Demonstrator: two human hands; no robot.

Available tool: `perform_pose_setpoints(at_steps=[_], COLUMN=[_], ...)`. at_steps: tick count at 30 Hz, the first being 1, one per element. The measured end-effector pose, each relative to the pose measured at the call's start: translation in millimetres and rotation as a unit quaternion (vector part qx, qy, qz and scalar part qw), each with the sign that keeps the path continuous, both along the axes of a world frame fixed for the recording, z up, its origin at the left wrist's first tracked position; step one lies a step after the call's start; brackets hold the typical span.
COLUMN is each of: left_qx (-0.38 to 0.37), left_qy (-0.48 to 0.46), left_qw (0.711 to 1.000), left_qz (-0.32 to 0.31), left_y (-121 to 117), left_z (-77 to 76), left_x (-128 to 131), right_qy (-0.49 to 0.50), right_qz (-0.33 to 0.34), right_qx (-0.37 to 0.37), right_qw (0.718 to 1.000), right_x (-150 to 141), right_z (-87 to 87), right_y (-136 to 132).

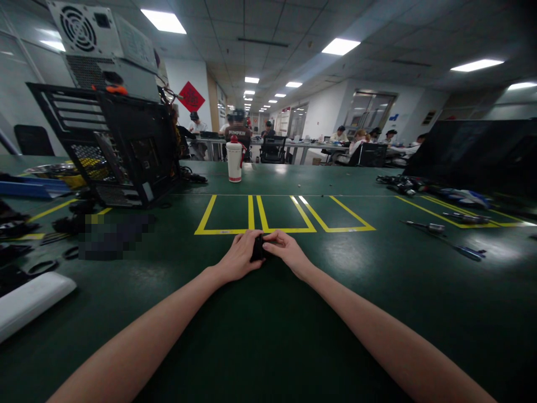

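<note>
Between my two hands is a small black object (257, 249), mostly covered by fingers; its kind cannot be made out. My left hand (240, 254) is closed around its left side, thumb low and fingers over the top. From the right, my right hand (288, 253) pinches at the object with thumb and fingertips. Both hands are low over the green table (277, 336), just in front of the yellow tape rectangles (282, 230).
At left stand a black computer case (126, 145) and a power supply (109, 33) on top. A white cup (235, 162) stands beyond the tape. Screwdrivers (432, 227) lie at right, a white long object (33, 299) at near left. People sit at far desks.
</note>
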State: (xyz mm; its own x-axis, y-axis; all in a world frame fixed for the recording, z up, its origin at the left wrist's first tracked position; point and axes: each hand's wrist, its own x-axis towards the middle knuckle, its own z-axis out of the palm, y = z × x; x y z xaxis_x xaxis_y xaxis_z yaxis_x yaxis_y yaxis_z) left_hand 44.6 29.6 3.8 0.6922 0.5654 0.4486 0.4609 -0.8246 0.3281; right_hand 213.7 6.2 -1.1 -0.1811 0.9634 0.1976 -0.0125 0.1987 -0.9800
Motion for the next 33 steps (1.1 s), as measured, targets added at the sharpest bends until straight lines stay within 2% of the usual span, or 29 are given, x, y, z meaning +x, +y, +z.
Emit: perform_pose_setpoints(at_steps=[3,10,17,21,24,33], left_qx=[-0.001,0.011,-0.004,-0.009,-0.009,0.006], left_qy=[0.0,-0.009,0.006,0.004,0.003,-0.008], left_qw=[1.0,1.0,1.0,1.0,1.0,1.0], left_qz=[-0.005,0.006,-0.004,-0.003,-0.002,0.003], left_y=[0,4,-3,-3,-2,1], left_z=[-0.1,-7.2,4.5,3.5,2.1,-2.9], left_x=[0,2,0,0,0,2], right_qy=[-0.016,0.012,-0.021,-0.025,0.001,-0.015], right_qz=[-0.02,0.056,-0.019,0.018,0.052,-0.004], right_qx=[-0.008,-0.005,0.018,-0.014,-0.01,-0.001], right_qw=[1.0,0.998,0.999,0.999,0.999,1.0], right_x=[-1,3,-2,1,3,-1], right_z=[-0.9,-0.7,-3.5,-2.7,-2.1,0.1], right_y=[2,-1,2,2,1,1])
